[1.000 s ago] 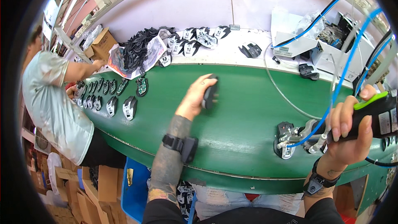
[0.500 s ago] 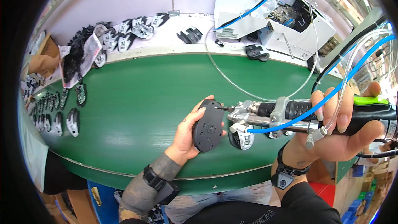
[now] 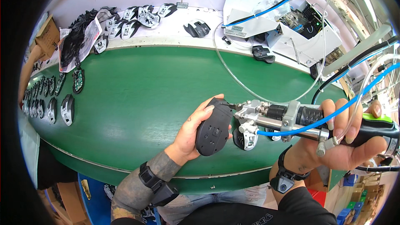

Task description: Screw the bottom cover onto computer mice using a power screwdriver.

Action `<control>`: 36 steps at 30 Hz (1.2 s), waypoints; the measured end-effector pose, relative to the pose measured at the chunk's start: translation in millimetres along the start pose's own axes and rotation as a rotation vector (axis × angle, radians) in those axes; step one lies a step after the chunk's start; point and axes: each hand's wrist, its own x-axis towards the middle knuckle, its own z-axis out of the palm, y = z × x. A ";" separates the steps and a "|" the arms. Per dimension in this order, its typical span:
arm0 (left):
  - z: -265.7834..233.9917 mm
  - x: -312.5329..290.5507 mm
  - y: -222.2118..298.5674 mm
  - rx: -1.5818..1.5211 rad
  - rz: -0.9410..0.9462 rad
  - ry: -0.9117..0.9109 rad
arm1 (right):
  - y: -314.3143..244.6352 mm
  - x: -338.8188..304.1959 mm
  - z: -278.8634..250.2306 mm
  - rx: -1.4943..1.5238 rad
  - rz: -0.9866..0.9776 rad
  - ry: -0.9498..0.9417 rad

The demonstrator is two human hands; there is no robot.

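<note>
Left hand (image 3: 186, 138): closed fingers, by which a black mouse (image 3: 213, 130) is clasped, underside turned to view, above the worktop (image 3: 141, 100), toward its near edge
Right hand (image 3: 335, 152): wrapped round a powered screwdriver (image 3: 307, 115), whose tip is brought to the mouse's far end
Beneath the tool: a silver-and-black shell (image 3: 248, 141) is partly hidden
Worktop's left edge: mouse shells (image 3: 67, 110) and circuit boards (image 3: 78, 80) are lined up in rows
</note>
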 end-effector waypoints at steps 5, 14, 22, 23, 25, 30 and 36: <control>0.7 2.0 -3.4 0.128 0.047 0.057 | 9.1 3.0 6.0 0.007 -0.055 -0.074; -15.7 9.9 7.4 -0.002 0.205 0.200 | -3.2 0.3 -1.5 -0.063 -0.009 0.010; -11.9 4.6 6.5 0.032 0.152 0.016 | 7.3 1.0 5.1 -0.056 -0.033 -0.028; -10.4 3.8 6.7 0.032 0.154 0.019 | 8.0 1.5 5.4 -0.054 -0.032 -0.028; -8.1 2.2 6.8 0.037 0.138 0.013 | 9.5 1.9 6.1 -0.065 -0.037 -0.012; -7.2 2.9 6.6 0.038 0.149 -0.006 | 9.4 3.3 5.2 -0.057 -0.028 -0.022; -12.8 6.5 6.4 0.083 0.214 0.114 | 4.2 4.2 4.0 -0.078 -0.022 -0.020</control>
